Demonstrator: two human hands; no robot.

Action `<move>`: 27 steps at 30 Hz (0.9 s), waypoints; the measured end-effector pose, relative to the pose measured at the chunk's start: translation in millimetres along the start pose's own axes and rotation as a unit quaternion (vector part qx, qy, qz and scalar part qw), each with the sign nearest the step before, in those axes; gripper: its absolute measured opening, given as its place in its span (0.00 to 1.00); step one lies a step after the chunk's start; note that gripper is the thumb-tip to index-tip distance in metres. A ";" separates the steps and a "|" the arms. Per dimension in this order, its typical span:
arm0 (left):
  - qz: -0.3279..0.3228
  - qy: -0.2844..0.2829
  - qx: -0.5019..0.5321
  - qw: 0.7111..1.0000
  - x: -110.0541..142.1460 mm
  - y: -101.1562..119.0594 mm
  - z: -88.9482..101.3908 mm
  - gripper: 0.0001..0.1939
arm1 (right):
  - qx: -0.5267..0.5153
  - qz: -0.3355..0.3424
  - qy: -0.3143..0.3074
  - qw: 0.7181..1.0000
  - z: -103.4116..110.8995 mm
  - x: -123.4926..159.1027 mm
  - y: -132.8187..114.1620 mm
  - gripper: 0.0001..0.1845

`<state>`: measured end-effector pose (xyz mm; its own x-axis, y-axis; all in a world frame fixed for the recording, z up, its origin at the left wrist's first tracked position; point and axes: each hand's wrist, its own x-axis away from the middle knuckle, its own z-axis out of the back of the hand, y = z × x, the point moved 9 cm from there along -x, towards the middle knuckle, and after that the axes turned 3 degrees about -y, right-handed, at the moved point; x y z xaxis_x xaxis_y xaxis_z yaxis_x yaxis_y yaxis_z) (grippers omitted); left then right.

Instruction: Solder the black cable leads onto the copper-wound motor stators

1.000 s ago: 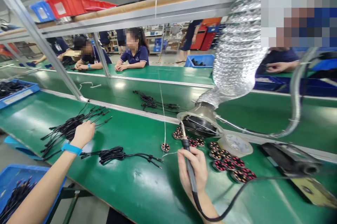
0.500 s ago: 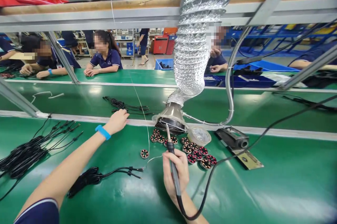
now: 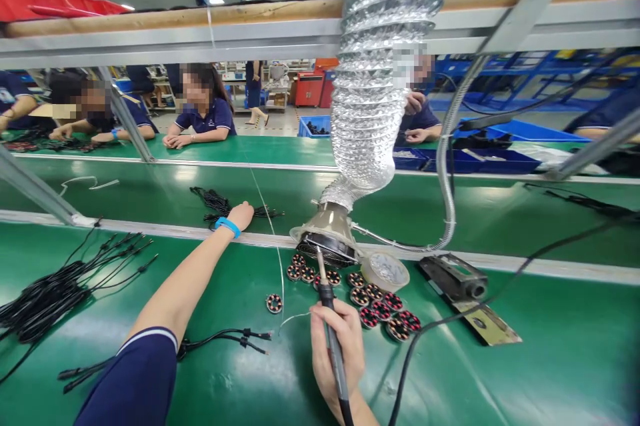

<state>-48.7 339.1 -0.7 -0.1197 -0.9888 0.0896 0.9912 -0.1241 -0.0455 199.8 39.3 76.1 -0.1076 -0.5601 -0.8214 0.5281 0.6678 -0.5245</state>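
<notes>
My right hand [image 3: 343, 339] is closed around a soldering iron [image 3: 330, 319], its tip pointing up and away from me. A thin pale wire [image 3: 295, 317] curves close to its fingers. Just beyond the iron lie several small round motor stators [image 3: 373, 293] with copper and red windings. One stator [image 3: 274, 303] sits apart to the left. My left hand [image 3: 241, 215], below a blue wristband, reaches over a bundle of black cables [image 3: 213, 199] on the far strip; its fingers are hidden behind the hand. Another cable bundle [image 3: 225, 335] lies nearer, partly covered by my left sleeve.
A fume extractor [image 3: 327, 239] on a silver duct [image 3: 367, 93] hangs mid-bench. Beside it stand a roll of clear tape [image 3: 385, 271] and a metal iron holder [image 3: 457, 276]. More black cables [image 3: 45, 293] lie left. Coworkers sit across the bench.
My left arm has stretched farther forward and right, over the far cable bundle. Its sleeve now covers part of the near bundle. My right hand keeps its hold on the soldering iron.
</notes>
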 end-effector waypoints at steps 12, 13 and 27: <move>0.119 0.144 0.204 0.961 62.7 -74.9 38.1 0.13 | -0.006 0.037 0.022 0.999 -0.5 5.0 -5.5 0.02; 0.131 0.172 0.227 0.950 71.4 -88.5 51.3 0.11 | -0.006 0.039 0.022 0.999 -0.9 5.6 -6.3 0.02; 0.112 0.448 0.378 0.803 372.2 -209.0 247.4 0.07 | -0.024 0.057 0.005 0.998 -2.8 6.8 -24.4 0.01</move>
<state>-286.5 17.7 288.3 0.4091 -0.6842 -0.6037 0.7046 -0.1835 0.6855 183.9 20.6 82.7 -0.0578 -0.4741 -0.8786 0.4959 0.7502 -0.4374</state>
